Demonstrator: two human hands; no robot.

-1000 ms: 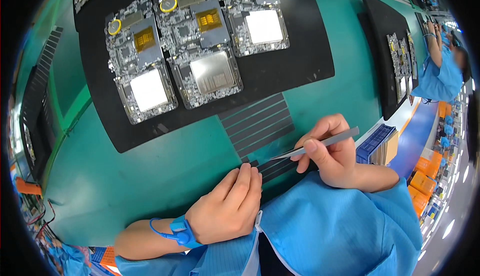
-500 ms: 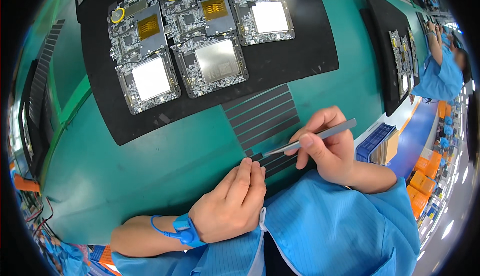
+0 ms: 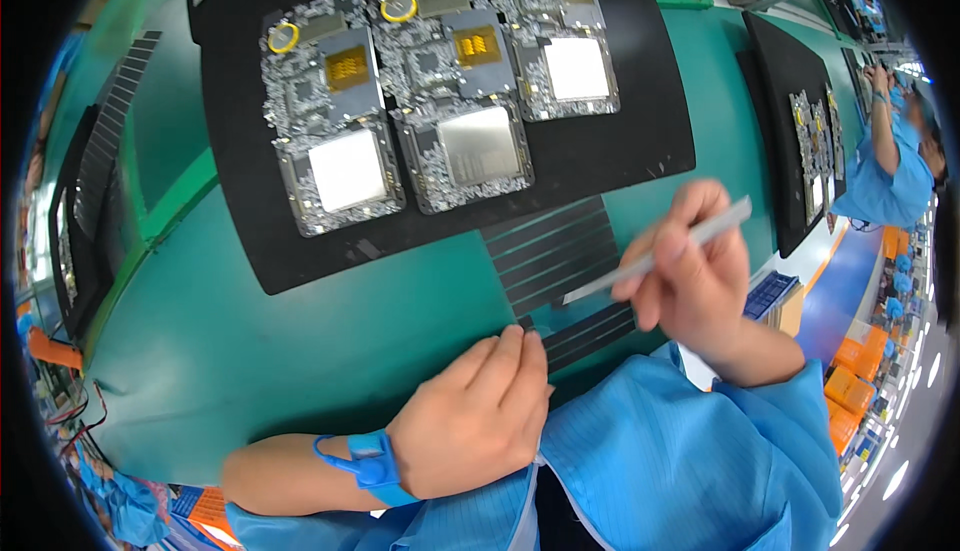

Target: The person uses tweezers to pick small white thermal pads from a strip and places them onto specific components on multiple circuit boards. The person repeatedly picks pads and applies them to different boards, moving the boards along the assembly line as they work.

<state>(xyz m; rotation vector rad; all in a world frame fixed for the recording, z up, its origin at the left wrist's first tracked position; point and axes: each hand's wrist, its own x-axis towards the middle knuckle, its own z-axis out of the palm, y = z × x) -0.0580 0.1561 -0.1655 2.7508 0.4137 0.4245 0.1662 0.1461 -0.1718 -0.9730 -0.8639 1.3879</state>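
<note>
In my right hand (image 3: 700, 271) is a pair of metal tweezers (image 3: 640, 263), pinched between thumb and fingers and slightly blurred. Their tips point left and down over a clear sheet of dark grey adhesive strips (image 3: 555, 251). Whether the tips hold a strip is too blurred to tell. My left hand (image 3: 480, 406) rests at the sheet's near left edge, its fingers pressed together and fingertips down on it; the thumb is mostly hidden. A blue wrist strap (image 3: 375, 466) circles the left wrist. A bare green band shows between the strips near the tweezers' tips.
Beyond the sheet, a black mat (image 3: 440, 241) bears several circuit boards (image 3: 465, 146) with silver shields and yellow-ringed coin cells. Another black board with circuit boards (image 3: 815, 151) stands at the right. A blue crate (image 3: 770, 293) sits beside the table. Co-workers (image 3: 885, 176) are at far right.
My right hand has drawn the tweezers rightward, away from my left fingertips. The left hand stays at the sheet's edge. The whole view has shifted, so the boards appear further right.
</note>
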